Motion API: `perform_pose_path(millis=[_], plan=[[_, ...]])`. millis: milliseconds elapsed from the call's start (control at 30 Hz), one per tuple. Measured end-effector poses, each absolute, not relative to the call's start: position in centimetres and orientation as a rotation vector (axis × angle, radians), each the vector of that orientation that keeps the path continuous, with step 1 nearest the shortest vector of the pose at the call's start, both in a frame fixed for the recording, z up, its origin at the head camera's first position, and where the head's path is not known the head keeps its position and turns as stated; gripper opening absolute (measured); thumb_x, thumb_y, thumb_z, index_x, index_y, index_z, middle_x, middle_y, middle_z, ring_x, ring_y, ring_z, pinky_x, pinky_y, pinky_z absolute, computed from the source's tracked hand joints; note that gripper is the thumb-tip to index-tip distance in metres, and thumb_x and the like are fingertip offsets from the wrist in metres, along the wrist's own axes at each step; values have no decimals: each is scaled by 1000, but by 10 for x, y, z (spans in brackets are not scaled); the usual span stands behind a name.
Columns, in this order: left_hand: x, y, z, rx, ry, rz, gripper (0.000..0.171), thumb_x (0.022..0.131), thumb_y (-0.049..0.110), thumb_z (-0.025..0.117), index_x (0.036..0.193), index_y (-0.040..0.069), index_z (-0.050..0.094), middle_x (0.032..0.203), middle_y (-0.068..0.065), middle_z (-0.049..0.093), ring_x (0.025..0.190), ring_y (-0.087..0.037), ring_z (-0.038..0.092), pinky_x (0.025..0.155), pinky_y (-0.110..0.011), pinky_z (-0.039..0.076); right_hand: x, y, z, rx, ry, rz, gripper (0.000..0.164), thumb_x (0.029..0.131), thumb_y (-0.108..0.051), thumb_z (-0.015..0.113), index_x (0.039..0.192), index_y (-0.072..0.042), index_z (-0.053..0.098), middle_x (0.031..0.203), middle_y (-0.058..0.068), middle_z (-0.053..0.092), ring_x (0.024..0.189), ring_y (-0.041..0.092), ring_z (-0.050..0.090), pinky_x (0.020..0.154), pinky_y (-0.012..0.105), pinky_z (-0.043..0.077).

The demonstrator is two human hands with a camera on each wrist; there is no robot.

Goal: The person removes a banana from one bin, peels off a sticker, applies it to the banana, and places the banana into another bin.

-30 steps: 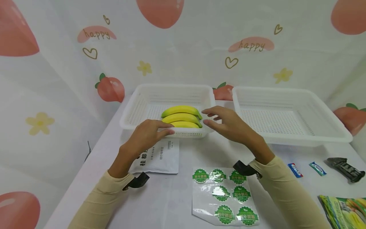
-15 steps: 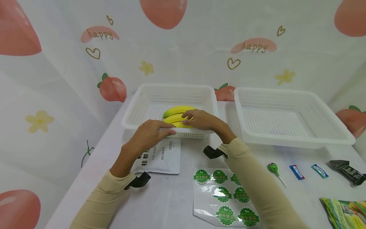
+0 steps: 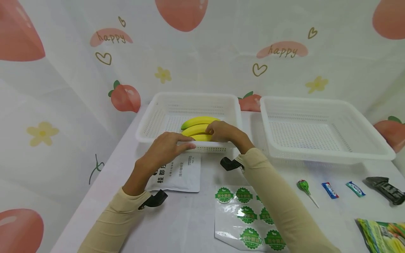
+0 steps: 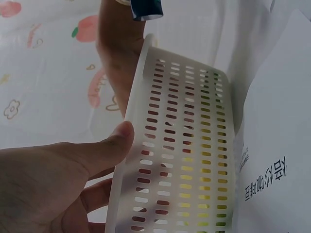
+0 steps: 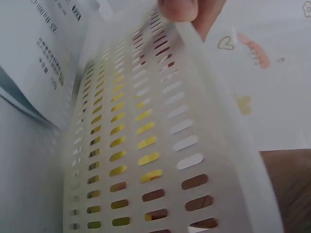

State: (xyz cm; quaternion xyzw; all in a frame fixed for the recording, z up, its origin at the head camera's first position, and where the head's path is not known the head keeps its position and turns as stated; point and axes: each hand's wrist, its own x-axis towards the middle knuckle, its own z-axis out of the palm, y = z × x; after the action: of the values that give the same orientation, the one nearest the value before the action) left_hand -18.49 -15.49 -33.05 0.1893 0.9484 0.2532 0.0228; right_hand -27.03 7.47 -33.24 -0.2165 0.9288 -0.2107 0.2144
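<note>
A white perforated plastic basket (image 3: 147,124) stands at the back left, with several yellow bananas (image 3: 193,130) lying side by side in it. My left hand (image 3: 166,147) pinches the basket's front rim. In the left wrist view, its thumb is outside the wall and its fingers are inside. My right hand (image 3: 227,133) reaches over the front rim, fingers curled over the right part of the front bananas. Their right ends are hidden beneath it. In the right wrist view, the basket wall (image 5: 218,160) covers most of that hand, with yellow showing through the slots.
A second white basket (image 3: 316,154) stands at the right. A white printed pouch (image 3: 186,175) lies before the left basket, with a sheet of green stickers (image 3: 250,214) nearer. Further right are a lollipop (image 3: 303,186), small wrapped candies (image 3: 330,190), a black packet (image 3: 387,189) and a green-yellow packet (image 3: 383,233).
My right hand has moved left from beside the basket onto the bananas, and its fingers have curled down. The lollipop has come out from behind the right sleeve. My left hand has stayed on the rim.
</note>
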Motion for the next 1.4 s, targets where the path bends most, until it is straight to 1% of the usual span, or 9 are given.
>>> perform_pose_path(millis=[133,300,500,600,700,900,1133,1267,1400], plan=[[-184,-154,-330,577,2935,784,43,100,44,73,134,17,76,131,-4,75,122,-28,65,101,-48,49,-271,76,-334,-552,2580,-566,48,95,-6,63,142,-2,66,143,16,65,130,31,59,113,46,48],[-185,-154,-330,588,2942,789,43,100,44,73,133,17,76,131,-3,75,128,-29,65,106,-50,49,-267,78,-331,-567,2634,-585,46,95,-9,67,140,0,66,141,19,64,129,33,59,113,46,48],[-185,-153,-330,596,2961,749,41,100,44,73,132,19,76,131,-4,75,119,-28,67,98,-47,51,-255,93,-312,-647,2769,-748,49,93,-8,73,140,3,64,135,21,66,122,34,61,106,47,52],[-185,-152,-329,589,2956,734,42,100,43,73,134,20,75,134,-4,74,118,-28,67,95,-47,50,-242,108,-298,-668,2821,-892,49,95,-8,73,142,3,62,137,20,65,123,35,62,105,48,53],[-184,-152,-328,567,2945,734,43,101,45,72,136,20,74,137,-5,72,123,-30,66,98,-48,50,-226,127,-286,-710,2861,-1002,48,97,-8,74,143,1,62,140,17,65,125,35,62,104,50,53],[-184,-153,-328,567,2937,729,45,101,46,71,139,21,72,140,-6,70,131,-33,63,105,-52,48,-187,165,-275,-759,2951,-1068,47,98,-11,77,143,-5,64,135,11,69,122,29,63,93,48,58],[-185,-156,-328,569,2941,742,46,100,46,72,138,21,72,140,-5,70,135,-33,61,109,-54,47,-145,196,-291,-858,2998,-1010,52,91,-3,83,141,-5,65,131,8,68,116,26,66,83,39,64],[-185,-155,-328,576,2946,749,45,100,46,73,137,21,73,138,-4,72,133,-32,63,107,-52,48,-126,209,-309,-880,2980,-980,53,90,0,83,140,-5,65,132,8,67,114,24,66,83,34,63],[-186,-154,-328,574,2944,751,44,100,45,73,136,21,73,138,-4,72,133,-33,63,107,-53,48,-114,218,-329,-918,2946,-942,52,90,-1,82,140,-8,66,132,4,67,114,20,66,84,31,62]])
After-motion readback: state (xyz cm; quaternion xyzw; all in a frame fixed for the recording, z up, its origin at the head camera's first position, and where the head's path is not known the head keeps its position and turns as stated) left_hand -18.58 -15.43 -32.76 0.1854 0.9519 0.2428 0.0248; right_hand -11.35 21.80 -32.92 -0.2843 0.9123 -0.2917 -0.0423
